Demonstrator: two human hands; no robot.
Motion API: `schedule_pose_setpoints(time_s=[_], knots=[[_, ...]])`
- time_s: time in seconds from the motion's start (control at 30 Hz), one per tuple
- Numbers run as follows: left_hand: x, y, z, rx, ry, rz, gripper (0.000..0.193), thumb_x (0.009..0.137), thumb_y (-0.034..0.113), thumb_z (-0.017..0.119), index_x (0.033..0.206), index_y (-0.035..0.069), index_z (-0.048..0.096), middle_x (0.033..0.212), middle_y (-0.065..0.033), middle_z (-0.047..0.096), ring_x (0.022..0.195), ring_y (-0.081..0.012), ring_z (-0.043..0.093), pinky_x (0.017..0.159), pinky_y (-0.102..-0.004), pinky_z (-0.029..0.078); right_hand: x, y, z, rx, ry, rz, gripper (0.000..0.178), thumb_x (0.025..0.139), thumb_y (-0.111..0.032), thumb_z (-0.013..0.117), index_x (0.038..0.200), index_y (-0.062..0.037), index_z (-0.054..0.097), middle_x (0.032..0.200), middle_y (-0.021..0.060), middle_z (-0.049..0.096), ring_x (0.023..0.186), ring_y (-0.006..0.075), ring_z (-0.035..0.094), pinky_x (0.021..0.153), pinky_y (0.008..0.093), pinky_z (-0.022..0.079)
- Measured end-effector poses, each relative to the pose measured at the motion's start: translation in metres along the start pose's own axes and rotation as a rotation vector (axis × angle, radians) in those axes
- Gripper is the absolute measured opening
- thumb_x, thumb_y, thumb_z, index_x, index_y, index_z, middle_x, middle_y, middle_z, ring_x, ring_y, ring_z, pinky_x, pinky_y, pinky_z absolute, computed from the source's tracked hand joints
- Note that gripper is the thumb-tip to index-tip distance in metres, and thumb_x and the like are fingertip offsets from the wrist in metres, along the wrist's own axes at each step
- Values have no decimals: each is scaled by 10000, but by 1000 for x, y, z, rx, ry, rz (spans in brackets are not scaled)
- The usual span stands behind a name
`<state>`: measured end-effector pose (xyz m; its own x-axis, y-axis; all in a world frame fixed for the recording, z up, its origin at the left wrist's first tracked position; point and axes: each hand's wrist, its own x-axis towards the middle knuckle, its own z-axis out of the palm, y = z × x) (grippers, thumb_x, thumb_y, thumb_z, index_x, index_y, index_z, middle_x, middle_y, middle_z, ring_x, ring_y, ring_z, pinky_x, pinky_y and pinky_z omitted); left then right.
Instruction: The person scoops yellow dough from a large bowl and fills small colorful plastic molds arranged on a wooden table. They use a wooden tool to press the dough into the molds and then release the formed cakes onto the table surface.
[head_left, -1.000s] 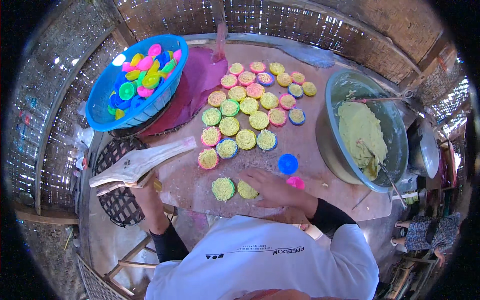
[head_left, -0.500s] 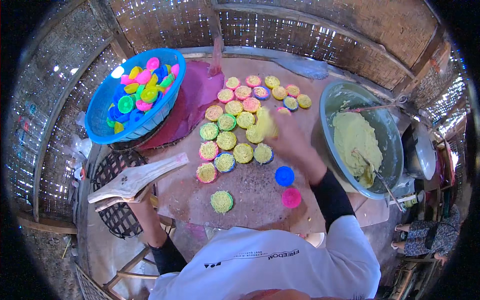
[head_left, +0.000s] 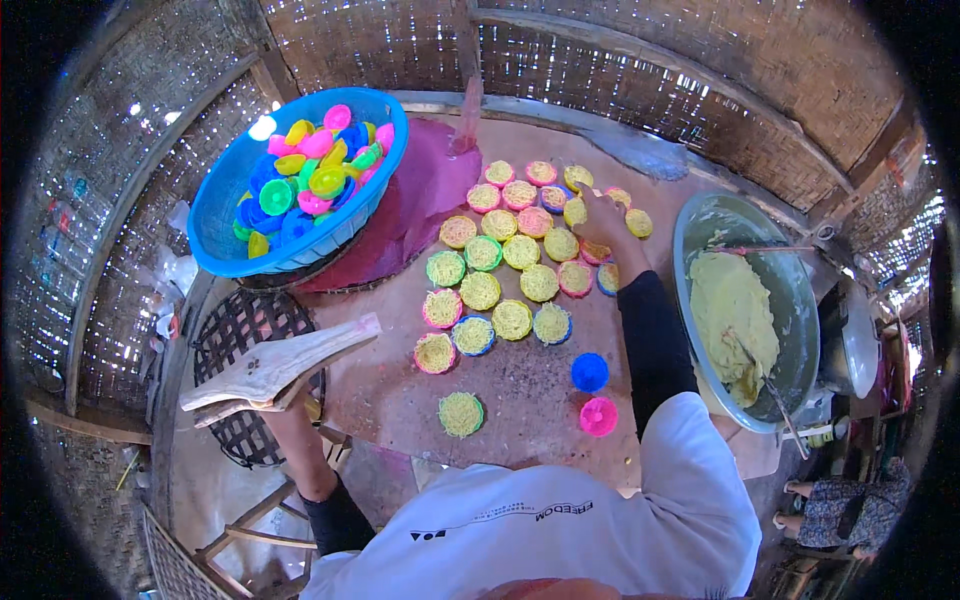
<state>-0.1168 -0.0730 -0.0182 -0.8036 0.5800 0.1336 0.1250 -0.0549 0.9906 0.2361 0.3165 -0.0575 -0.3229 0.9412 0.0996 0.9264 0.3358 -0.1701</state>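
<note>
My left hand is closed around a hinged wooden press with two long pale boards, held at the table's left edge. Stretched across the table, my right hand has its fingers at a small yellow cup filled with pale yellow dough strands, and it appears to grip the cup's side. Part of the thumb side is hidden. Several similar filled cups in pink, green, yellow and blue stand close together around it. One green filled cup sits apart, nearer me.
An unfilled blue cup and pink cup stand at the right front. A blue basket of colourful cups is far left. At right, a green basin holds pale dough and a spoon. A woven basket lies beneath the press.
My right hand has moved farther away, from the middle of the filled cups to their far right, uncovering cups there. My left hand still holds the press. The whole view has shifted slightly.
</note>
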Motion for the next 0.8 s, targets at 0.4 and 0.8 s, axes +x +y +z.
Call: schedule_pose_setpoints(time_s=[0.4,0.8], knots=[[0,-6,9,-28,17,127,521,665,-74,623,1141,11,430,1032,-62,537,921,-167,531,834,-282,417,-87,-84,-37,486,197,-401,506,717,-175,648,1191,-97,489,981,200,587,941,346,553,798,436,439],[-6,-7,2,-97,-10,61,478,672,-9,687,1094,18,463,989,-51,550,872,-151,542,785,-277,440,-222,-180,4,240,-364,-1129,808,627,-192,691,1337,-131,310,1266,153,401,1214,306,349,1028,459,236]])
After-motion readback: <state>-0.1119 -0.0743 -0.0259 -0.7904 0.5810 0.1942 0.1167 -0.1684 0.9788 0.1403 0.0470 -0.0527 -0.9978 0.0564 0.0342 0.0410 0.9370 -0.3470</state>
